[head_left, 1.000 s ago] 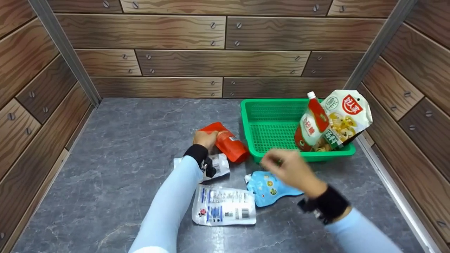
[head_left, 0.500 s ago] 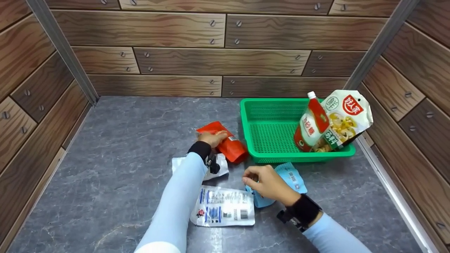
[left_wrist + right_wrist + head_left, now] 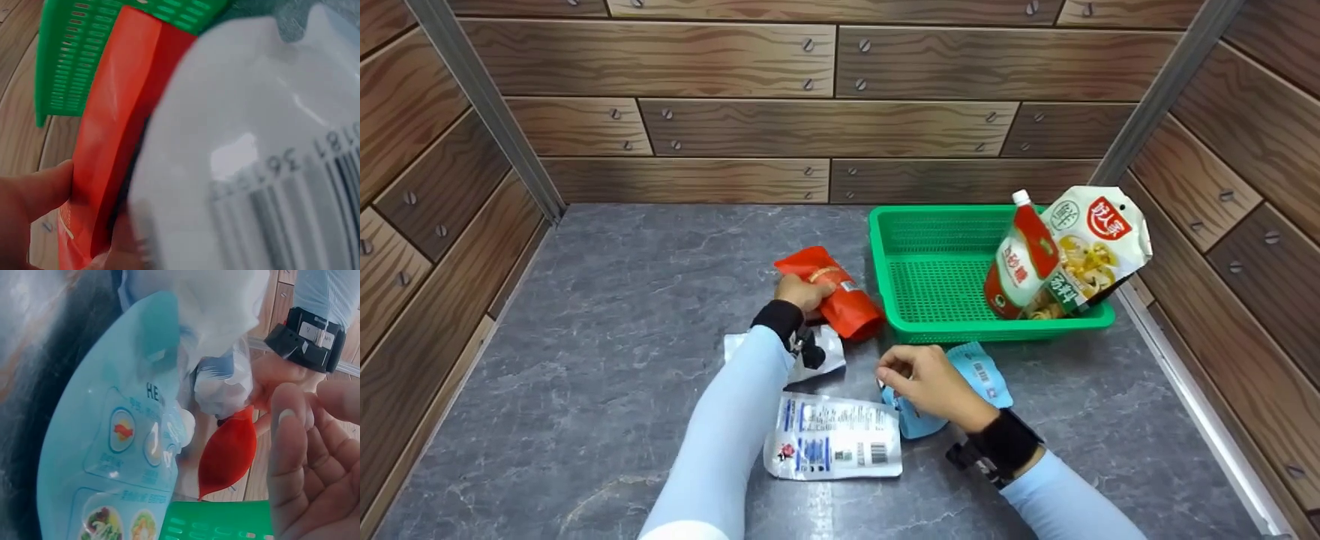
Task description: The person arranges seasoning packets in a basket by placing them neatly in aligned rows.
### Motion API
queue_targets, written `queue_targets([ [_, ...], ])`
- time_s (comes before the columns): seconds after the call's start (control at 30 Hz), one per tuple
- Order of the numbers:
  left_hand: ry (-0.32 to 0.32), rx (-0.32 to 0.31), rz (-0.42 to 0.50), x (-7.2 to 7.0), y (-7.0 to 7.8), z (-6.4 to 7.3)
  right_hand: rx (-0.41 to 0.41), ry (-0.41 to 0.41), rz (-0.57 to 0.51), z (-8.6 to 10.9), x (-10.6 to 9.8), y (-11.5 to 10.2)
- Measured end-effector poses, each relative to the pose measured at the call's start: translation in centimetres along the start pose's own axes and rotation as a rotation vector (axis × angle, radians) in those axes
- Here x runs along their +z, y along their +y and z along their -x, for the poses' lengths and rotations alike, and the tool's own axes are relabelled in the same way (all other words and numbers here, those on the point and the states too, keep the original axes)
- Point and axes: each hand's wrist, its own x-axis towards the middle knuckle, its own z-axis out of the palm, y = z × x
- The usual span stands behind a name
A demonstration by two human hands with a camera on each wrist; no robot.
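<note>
Looked like red pouch point(image 3: 851, 309) pick-up: left hand point(image 3: 802, 292) gripped it just outside basket point(image 3: 878, 262). Right hand point(image 3: 936, 384) was loosely curled, empty, over blue pouch point(image 3: 982, 373). Next move seemed to need a clean lift.

"What sort of place is this?"
"It looks like a little work booth. The walls point(image 3: 735, 126) look like pictures of wood boards point(image 3: 645, 60) and screws point(image 3: 865, 46)."
"What else shows it?"
"Metal strips point(image 3: 491, 112) in the corners, and a grey, stony-looking table point(image 3: 622, 315)."
</note>
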Motion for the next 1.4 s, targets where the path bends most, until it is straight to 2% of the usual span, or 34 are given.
queue_targets([
  [0.1,0.02,0.026,0.053,-0.9,0.4,0.8,0.006,0.012,-0.026,0.2,-0.2,-0.3],
  [0.27,0.034,0.146,0.013,-3.0,1.0,3.2,0.015,0.051,-0.088,0.8,-0.7,-0.6],
  [0.33,0.03,0.202,0.038,-3.8,1.1,4.2,0.035,0.083,-0.113,0.9,-0.9,-0.8],
  [0.43,0.003,0.239,0.126,-4.5,1.2,5.8,0.085,0.137,-0.166,0.9,-1.5,-2.2],
  [0.53,-0.056,0.231,0.216,-4.8,0.9,7.8,0.162,0.182,-0.277,0.8,-1.6,-2.6],
  [0.67,-0.143,0.243,0.223,-4.6,-0.2,10.7,0.26,0.2,-0.468,0.4,-1.4,-2.5],
  [0.77,-0.215,0.279,0.215,-4.1,-1.3,12.9,0.319,0.157,-0.589,0.2,-1.4,-3.2],
  [0.87,-0.271,0.342,0.181,-3.6,-2.5,14.9,0.348,0.085,-0.68,0.1,-1.5,-3.7],
  [1.03,-0.323,0.463,0.107,-3.0,-4.4,17.3,0.291,-0.031,-0.792,0.1,-1.6,-3.9],
  [1.2,-0.383,0.514,0.064,-2.4,-6.0,18.3,0.24,-0.086,-0.824,0.3,-1.4,-3.9],
  [1.3,-0.408,0.503,0.067,-2.2,-6.7,18.4,0.251,-0.095,-0.805,0.4,-1.1,-3.8],
  [1.4,-0.404,0.483,0.06,-2.2,-7.3,18.4,0.273,-0.098,-0.793,0.6,-0.6,-3.7],
])
